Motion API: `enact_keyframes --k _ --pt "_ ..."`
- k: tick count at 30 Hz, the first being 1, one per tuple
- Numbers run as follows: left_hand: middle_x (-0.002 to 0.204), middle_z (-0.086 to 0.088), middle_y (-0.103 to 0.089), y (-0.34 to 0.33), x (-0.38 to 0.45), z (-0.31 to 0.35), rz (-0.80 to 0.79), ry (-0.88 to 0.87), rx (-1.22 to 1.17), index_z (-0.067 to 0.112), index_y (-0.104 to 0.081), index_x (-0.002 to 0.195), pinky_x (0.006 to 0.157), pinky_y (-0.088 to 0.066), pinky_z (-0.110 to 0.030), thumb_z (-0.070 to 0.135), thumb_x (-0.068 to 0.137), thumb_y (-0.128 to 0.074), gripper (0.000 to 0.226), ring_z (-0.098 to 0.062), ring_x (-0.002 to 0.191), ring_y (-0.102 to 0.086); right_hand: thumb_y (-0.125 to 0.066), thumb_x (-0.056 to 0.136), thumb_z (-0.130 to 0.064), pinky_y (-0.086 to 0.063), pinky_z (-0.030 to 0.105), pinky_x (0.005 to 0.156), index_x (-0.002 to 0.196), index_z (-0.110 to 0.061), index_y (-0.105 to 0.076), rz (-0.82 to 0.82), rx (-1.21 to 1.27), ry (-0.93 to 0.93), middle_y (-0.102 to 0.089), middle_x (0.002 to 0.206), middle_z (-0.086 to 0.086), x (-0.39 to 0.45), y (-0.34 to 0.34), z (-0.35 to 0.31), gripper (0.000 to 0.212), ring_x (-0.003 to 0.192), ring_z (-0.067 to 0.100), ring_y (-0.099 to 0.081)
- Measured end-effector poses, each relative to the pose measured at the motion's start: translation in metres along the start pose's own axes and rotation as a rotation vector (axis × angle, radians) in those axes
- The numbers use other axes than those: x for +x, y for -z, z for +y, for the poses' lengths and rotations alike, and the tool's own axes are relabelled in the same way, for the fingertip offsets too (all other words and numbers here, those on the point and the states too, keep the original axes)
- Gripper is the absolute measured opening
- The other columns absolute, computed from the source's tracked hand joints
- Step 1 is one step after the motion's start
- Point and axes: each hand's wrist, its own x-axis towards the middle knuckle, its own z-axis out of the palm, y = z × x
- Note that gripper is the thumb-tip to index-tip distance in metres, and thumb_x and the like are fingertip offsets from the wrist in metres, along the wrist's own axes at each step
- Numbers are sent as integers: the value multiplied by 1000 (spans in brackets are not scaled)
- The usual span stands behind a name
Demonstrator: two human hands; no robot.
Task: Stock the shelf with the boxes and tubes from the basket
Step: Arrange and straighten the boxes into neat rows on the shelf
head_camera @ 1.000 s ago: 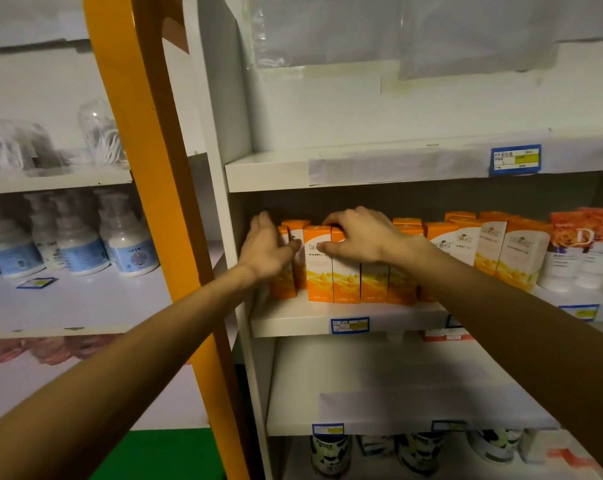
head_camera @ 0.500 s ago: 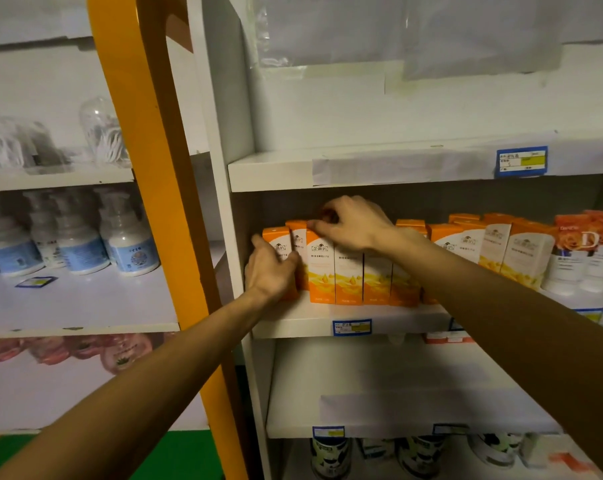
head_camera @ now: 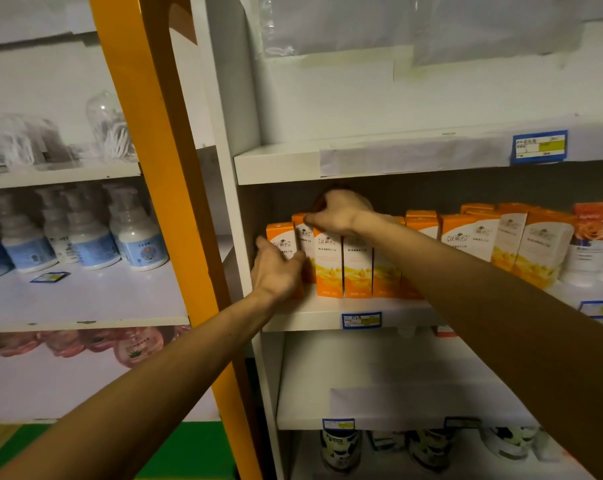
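While the left hand has dropped to brace the end orange box, fingers spread flat, the right hand has risen over the row's tops at twelve o'clock, fingers seemingly pinched on a rear box. Straightening on the shelf looks nearly done; no basket shows.

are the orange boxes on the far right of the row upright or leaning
Leaning. The two rightmost orange boxes tilt leftwards at the top, while the boxes by the left hand stand straight.
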Motion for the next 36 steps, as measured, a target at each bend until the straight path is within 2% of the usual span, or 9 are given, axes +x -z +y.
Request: enact_keyframes --k 3,9,16,19,24,26,29,32,36 --pt "125 -8 -60 -3 -3 -6 -17 44 -12 18 -30 128 100 -51 -49 23 94 -67 50 -28 116 -61 -64 90 -52 -49 30 76 105 -21 -65 -15 52 -16 -68 99 1 1 1 1 34 91 19 -63" --pt "129 -9 -60 -8 -5 -19 -49 125 -34 21 -30 117 101 -51 -49 27 92 -68 46 -29 117 -60 -67 90 -46 -50 30 75 106 -20 -64 -56 180 -9 -64 92 -1 1 1 -1 31 85 16 -61" --pt "113 0 -56 -7 -12 -17 -66 104 -8 19 -28 118 96 -53 -42 22 95 -65 44 -26 113 -61 -68 92 -39 -54 38 95 121 -17 -64 -118 264 43 -68 114 5 4 -2 -2 37 103 20 -64" --pt "122 -3 -59 -7 -14 -18 -58 106 1 15 -30 128 99 -52 -47 25 95 -65 49 -27 116 -60 -66 93 -39 -52 39 99 126 -17 -63 -146 188 101 -67 121 3 3 1 -3 40 109 20 -62" --pt "129 -7 -59 -10 -18 -20 -64 116 -1 12 -29 136 100 -51 -51 27 94 -65 57 -29 119 -59 -56 97 -48 -56 41 88 115 -18 -66 -71 166 123 -71 100 2 -6 13 9 36 93 21 -67" --pt "128 -7 -59 -10 -20 -21 -71 121 -13 12 -29 136 101 -51 -50 26 95 -65 57 -28 118 -60 -54 98 -49 -57 40 84 112 -17 -67 -46 122 152 -72 99 2 -14 18 18 37 90 19 -68" --pt "127 -7 -60 -11 -21 -23 -72 130 -18 13 -30 133 101 -51 -51 27 94 -65 55 -28 117 -61 -58 93 -56 -55 32 80 118 -20 -68 -23 -1 204 -71 104 -3 -30 24 31 45 95 15 -67" --pt "126 -7 -61 -12 -22 -23 -73 133 -31 12 -30 134 100 -51 -50 25 95 -65 54 -28 116 -61 -66 87 -56 -55 37 93 131 -23 -62 -44 -109 211 -68 121 -2 -38 26 39 55 108 17 -64" --pt "123 -5 -61 -11 -23 -25 -73 125 -42 14 -32 129 99 -52 -50 26 94 -67 51 -27 115 -62 -67 89 -48 -55 35 91 130 -23 -62 -76 -135 243 -69 121 -2 -38 24 35 48 105 15 -65"
